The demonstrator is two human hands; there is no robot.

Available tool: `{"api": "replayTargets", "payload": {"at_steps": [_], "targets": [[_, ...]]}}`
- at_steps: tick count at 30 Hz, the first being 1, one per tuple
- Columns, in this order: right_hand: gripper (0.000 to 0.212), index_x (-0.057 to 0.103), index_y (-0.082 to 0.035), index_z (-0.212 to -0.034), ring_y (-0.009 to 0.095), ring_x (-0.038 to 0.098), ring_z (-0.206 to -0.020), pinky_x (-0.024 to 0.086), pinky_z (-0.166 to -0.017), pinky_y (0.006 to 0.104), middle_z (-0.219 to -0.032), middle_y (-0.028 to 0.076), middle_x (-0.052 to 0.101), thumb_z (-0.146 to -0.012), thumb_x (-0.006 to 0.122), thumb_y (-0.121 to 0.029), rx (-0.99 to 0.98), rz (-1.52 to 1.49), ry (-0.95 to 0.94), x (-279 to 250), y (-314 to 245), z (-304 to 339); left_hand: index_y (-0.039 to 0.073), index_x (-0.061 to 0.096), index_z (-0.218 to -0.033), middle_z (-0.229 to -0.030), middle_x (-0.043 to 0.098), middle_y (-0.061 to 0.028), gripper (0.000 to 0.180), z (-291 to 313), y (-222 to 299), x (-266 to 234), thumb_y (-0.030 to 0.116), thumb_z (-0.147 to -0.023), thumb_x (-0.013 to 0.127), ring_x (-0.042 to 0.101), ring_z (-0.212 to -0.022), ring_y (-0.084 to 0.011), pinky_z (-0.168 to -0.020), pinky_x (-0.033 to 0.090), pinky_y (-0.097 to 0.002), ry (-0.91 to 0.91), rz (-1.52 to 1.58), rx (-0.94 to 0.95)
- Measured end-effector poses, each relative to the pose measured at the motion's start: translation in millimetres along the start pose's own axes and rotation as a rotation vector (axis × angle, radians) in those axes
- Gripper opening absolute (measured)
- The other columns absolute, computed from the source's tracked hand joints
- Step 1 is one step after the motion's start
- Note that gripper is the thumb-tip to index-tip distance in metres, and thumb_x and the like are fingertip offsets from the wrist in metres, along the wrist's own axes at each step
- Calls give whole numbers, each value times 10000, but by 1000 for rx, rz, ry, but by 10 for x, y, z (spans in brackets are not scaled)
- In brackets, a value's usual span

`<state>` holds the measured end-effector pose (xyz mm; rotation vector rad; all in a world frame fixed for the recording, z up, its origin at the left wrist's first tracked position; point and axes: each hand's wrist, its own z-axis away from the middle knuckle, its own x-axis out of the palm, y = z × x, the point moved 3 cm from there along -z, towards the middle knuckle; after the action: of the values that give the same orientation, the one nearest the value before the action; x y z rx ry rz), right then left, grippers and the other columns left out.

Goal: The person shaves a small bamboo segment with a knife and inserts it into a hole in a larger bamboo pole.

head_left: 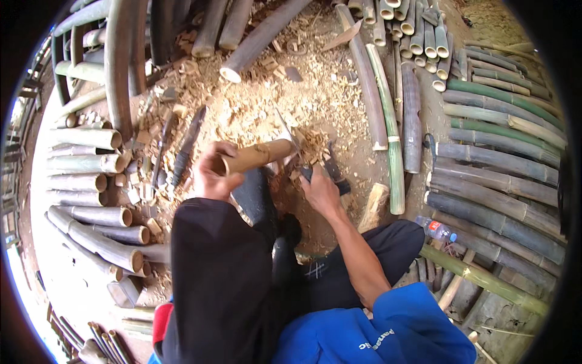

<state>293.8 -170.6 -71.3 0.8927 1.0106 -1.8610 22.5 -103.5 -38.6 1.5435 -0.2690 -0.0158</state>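
A short peeled bamboo tube lies slantwise above my legs, its open left end toward me. My left hand is wrapped round that left end. At the tube's right end is the thin blade of a knife, pointing up and away. My right hand is closed on the knife's dark handle, just below and right of the tube. The blade's lower part overlaps the tube end; whether it is cutting in cannot be made out.
Pale shavings cover the ground ahead. Two dark-handled blades lie at the left. Cut bamboo pieces line the left side. Long poles are stacked at the right, with a plastic bottle near my knee. A green pole lies closer.
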Motion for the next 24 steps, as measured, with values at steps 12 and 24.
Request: {"api": "replayTargets", "payload": {"at_steps": [12,24], "targets": [[429,490,39,-1166,471,684,-744,540,-652,510,-832,237,699,-993,637,-325,-248,-405,284,-178,-174,195,85,592,-960,-1138,583,-108,422,21,262,-4,-101,-586,657,584,-1104,-231,-1016,427,-351,-157,-355,134],[580,438,23,-1333,490,656,-1025,488,-888,519,-1033,291,690,-992,622,-409,-153,-554,29,-446,61,795,55,494,-1286,-1298,543,-121,623,199,789,624,-8,-754,812,572,-1227,-246,-1036,492,-394,-202,-130,233]]}}
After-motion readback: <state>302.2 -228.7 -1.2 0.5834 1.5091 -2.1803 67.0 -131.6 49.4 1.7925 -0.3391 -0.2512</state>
